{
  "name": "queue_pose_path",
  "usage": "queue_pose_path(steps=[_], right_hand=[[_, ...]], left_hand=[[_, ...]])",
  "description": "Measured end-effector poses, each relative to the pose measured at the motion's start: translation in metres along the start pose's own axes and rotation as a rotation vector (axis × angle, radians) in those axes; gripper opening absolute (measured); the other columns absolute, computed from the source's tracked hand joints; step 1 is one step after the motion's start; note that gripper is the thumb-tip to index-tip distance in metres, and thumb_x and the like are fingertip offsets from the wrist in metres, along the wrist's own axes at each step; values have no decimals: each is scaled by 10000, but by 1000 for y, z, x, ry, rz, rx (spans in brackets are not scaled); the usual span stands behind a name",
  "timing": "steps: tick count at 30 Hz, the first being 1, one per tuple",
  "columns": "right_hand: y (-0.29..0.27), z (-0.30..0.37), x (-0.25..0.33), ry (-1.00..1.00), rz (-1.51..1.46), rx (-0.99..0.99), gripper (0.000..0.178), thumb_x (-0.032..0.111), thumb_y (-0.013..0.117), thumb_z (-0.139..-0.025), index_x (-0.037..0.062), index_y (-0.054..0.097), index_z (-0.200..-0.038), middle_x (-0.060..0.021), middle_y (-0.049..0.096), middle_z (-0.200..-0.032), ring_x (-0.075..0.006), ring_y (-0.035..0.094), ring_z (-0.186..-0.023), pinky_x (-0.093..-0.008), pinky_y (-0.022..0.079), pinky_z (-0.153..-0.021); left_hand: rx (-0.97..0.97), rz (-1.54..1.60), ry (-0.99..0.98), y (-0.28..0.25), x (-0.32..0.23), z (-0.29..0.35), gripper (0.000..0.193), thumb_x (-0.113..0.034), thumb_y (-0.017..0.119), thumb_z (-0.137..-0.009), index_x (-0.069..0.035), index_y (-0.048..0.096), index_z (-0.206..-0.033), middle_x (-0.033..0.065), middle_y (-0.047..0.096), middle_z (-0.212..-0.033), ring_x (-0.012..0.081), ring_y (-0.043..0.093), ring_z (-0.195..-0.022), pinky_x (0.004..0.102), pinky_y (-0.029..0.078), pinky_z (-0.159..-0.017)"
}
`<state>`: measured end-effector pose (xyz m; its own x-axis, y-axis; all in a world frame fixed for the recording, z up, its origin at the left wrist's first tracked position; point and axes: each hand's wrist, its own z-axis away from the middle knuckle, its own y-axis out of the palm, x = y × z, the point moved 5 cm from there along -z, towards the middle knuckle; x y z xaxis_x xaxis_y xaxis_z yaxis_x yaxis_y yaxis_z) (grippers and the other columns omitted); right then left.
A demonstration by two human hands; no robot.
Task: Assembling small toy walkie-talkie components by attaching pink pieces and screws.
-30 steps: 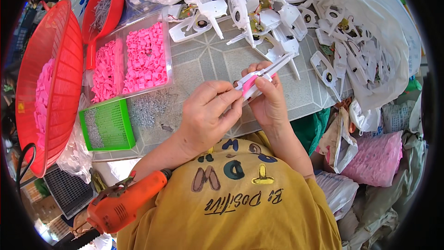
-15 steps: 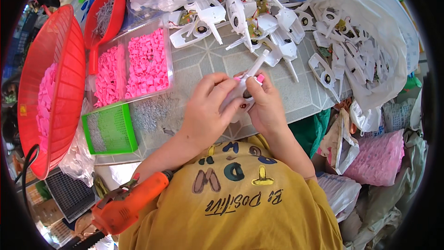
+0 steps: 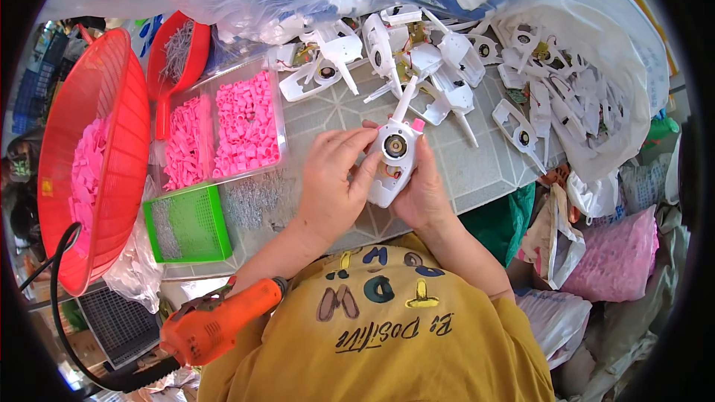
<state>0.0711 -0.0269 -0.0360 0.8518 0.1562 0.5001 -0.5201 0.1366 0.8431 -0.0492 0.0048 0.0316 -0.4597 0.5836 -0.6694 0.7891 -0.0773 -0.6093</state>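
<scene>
Over the near part of the table, both hands hold one white plastic toy housing point(image 3: 387, 185). Its narrow stem points away from me, and a round black speaker sits in its middle with thin wires below. My right hand point(image 3: 424, 192) wraps its right side, the thumb along the edge near a small pink piece point(image 3: 418, 126). My left hand point(image 3: 334, 182) pinches the left edge of the housing with thumb and fingers; whether a small part is also between them is hidden. Further back lies a pile of similar white housings point(image 3: 449, 93).
A clear tray point(image 3: 281, 134) of pink parts stands left, beside a red scoop point(image 3: 195, 56) of grey pieces, a red basket point(image 3: 126, 156) and a green screw tray point(image 3: 217, 231). Loose screws point(image 3: 255, 197) lie nearby. An orange electric screwdriver point(image 3: 223, 324) hangs lower left. A white sack point(image 3: 622, 123) holds more housings at right.
The housing has turned in my hands, so its speaker side now faces up toward me. My right thumb has moved off its front to the right edge. The whole view has shifted slightly.
</scene>
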Motion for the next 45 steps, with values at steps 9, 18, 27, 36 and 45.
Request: queue_pose_path(steps=[9, 18, 27, 36, 45], right_hand=[[-8, 2, 8, -71, 112, -40, 640, 613, 396, -1019, 100, 476, -1394, -82, 601, -1237, -234, 597, -1130, -429, 489, -997], [-30, -3, 24, -34, -152, -123, 582, 567, 419, -1029, 102, 485, -1373, -132, 612, -1294, -268, 633, -1133, -442, 511, -1000], [-46, -7, 8, 54, -174, -186, 595, 583, 497, -989, 122, 481, -1365, -148, 596, -1329, -291, 630, -1156, -468, 524, -993], [-39, -2, 1, 256, -119, -133, 732, 706, 457, -945, 82, 584, -1306, -141, 682, -1159, -272, 687, -1011, -430, 569, -899], [-41, -1, -4, 333, 3, -101, 747, 711, 399, -961, 71, 543, -1319, -158, 673, -1125, -267, 707, -953, -410, 596, -838]], left_hand=[[145, 111, -136, 18, -14, 7, 692, -200, 804, -773, -16, 500, -1366, 192, 589, -1214, 367, 574, -1122, 431, 484, -963], [28, 774, -381, 13, 20, 17, 631, -173, 643, -935, 14, 369, -1472, 132, 544, -1297, 185, 578, -1131, 313, 491, -921], [134, 635, -247, 16, 22, 28, 570, -133, 720, -822, 5, 528, -1340, 122, 580, -1239, 208, 587, -1118, 329, 483, -959], [331, 283, -12, 16, -2, 21, 510, -118, 817, -728, -48, 635, -1199, 143, 578, -1171, 318, 579, -1080, 406, 482, -926], [126, -159, 293, 22, 0, -32, 234, -72, 714, -857, -67, 725, -1090, 109, 655, -1003, 300, 586, -844, 368, 489, -798]])
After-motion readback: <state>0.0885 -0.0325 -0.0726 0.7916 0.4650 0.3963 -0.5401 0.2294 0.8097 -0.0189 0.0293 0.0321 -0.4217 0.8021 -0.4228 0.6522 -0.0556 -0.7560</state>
